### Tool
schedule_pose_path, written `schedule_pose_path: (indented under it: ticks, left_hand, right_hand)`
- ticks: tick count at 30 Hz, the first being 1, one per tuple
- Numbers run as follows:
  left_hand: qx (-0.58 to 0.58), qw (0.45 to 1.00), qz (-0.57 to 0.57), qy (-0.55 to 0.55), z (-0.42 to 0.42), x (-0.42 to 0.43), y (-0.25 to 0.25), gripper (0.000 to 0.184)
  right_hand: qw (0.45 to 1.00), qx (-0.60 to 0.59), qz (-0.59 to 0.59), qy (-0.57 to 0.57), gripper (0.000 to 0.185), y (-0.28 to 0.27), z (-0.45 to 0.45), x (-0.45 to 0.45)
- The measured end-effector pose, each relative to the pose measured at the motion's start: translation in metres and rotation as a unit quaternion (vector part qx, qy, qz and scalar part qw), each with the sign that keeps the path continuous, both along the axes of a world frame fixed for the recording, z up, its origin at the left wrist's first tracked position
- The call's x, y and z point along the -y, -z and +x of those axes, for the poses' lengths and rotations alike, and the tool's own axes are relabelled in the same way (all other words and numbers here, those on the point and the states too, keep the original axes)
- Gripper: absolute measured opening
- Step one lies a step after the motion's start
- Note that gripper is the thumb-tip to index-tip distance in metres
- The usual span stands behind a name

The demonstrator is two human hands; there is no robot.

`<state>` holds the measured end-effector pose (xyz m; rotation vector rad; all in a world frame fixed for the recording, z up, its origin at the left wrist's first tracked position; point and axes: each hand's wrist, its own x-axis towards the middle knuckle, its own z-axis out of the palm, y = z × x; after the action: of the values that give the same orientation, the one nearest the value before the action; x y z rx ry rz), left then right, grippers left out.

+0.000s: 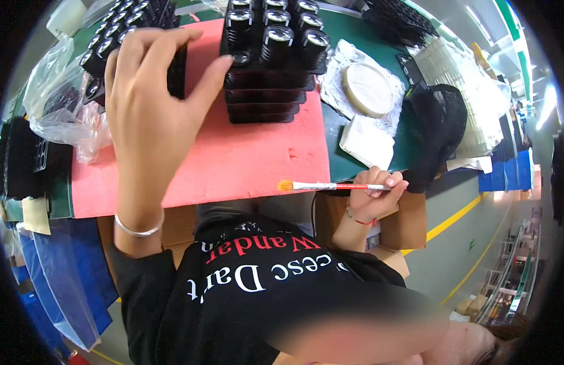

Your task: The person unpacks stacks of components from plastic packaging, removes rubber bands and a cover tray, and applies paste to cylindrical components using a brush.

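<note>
My left hand [151,103] reaches over the pink mat [264,158], thumb and fingers spread apart and nothing visible in the grasp. Its fingertips hover near a black tray of shiny capped parts [114,30] at the left. The thumb tip is at the edge of a stack of black trays [267,91], whose top one holds rows of clear-domed parts [278,38]; whether it touches cannot be told. Near the mat's front right, my right hand [376,191] grips a paintbrush [318,186] by its handle, its tan bristles pointing left.
Right of the stack, a round dish [367,89] sits on crumpled wrapping, with folded white cloth [367,143] in front. A crumpled clear plastic bag [57,103] lies left. Black mesh [443,121] hangs at the right table edge. Cardboard boxes [410,222] stand below the table.
</note>
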<state>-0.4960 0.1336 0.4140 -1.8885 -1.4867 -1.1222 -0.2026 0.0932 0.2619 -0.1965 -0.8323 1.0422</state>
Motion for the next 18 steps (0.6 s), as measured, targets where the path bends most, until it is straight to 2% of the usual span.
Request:
schedule_pose_path:
  ticks: [4, 7, 13, 15, 16, 17, 18]
  left_hand:
    - [0.022, 0.995, -0.068, 0.070, 0.000, -0.017, -0.013, 0.027]
    - [0.024, 0.990, -0.135, 0.046, 0.009, -0.023, -0.023, 0.029]
    - [0.027, 0.992, -0.119, 0.042, 0.006, -0.028, -0.018, 0.030]
    - [0.079, 0.991, -0.018, 0.108, -0.001, -0.014, -0.011, 0.026]
    - [0.120, 0.984, -0.032, 0.128, -0.006, -0.002, -0.007, 0.028]
    - [0.233, 0.953, -0.086, 0.176, -0.007, 0.012, 0.004, 0.028]
    - [0.295, 0.924, -0.110, 0.218, -0.007, 0.025, 0.016, 0.028]
  right_hand:
    - [1.000, 0.008, 0.000, -0.006, 0.037, -0.002, -0.001, 0.001]
    - [1.000, -0.003, -0.005, -0.008, 0.037, -0.001, -0.001, 0.001]
    - [1.000, 0.000, -0.015, -0.001, 0.037, -0.003, -0.001, 0.001]
    - [1.000, -0.017, -0.021, 0.003, 0.037, -0.002, -0.001, -0.001]
    - [0.999, -0.033, -0.024, 0.000, 0.036, -0.001, 0.000, -0.001]
    - [1.000, -0.019, -0.010, -0.016, 0.036, -0.001, 0.001, -0.002]
    - [1.000, -0.015, -0.012, -0.018, 0.036, -0.002, 0.000, -0.002]
